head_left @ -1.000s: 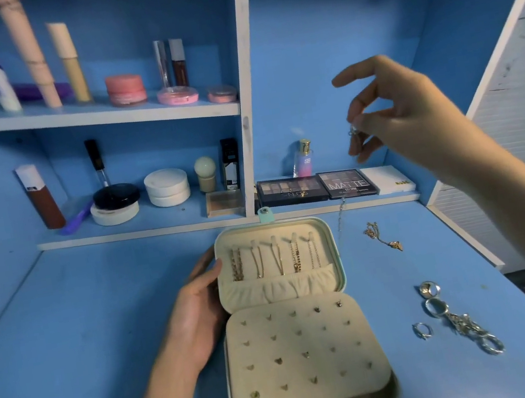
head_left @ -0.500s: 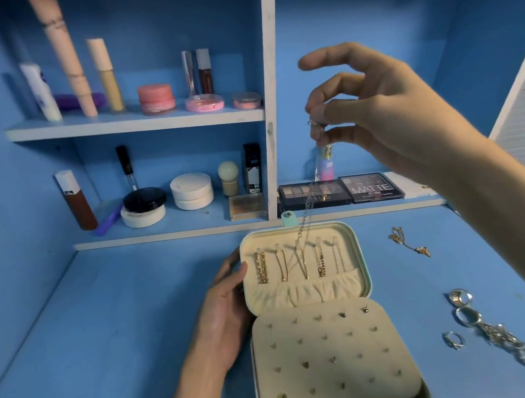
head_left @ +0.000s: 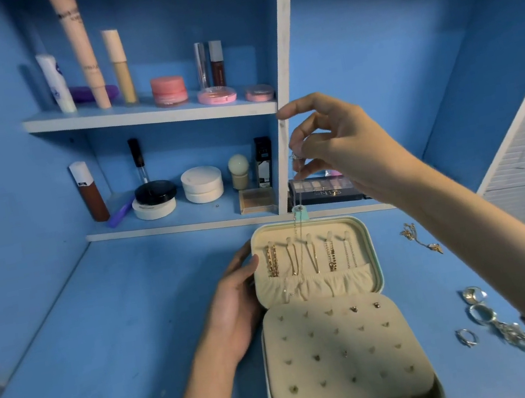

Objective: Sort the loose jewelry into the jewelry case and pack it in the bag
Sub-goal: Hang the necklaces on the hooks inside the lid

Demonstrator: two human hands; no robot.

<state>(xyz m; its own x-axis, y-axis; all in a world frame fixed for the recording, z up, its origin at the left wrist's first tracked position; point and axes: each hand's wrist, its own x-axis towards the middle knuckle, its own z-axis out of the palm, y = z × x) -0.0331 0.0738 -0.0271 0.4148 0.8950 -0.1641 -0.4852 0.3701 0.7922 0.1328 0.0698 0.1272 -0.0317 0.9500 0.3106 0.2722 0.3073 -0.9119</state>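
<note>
Fingers: right hand, centre frame, pinches the top of a thin chain between thumb and fingers; left hand grips the lid's left edge, thumb in front.
Desk: blue, carries everything below.
Case: open at lower centre, lid upright, chains on its hooks.
Chain: hangs from the pinch across the lid down to the gathered pocket.
Necklace: gold, loose, right of the lid.
Rings: silver, lower right.
Handling: chain looks light, limp and easily tangled or snagged on the hooks; best held near the clasp.
Hidden: clasp too small to make out; case front cut off; no bag in view.
</note>
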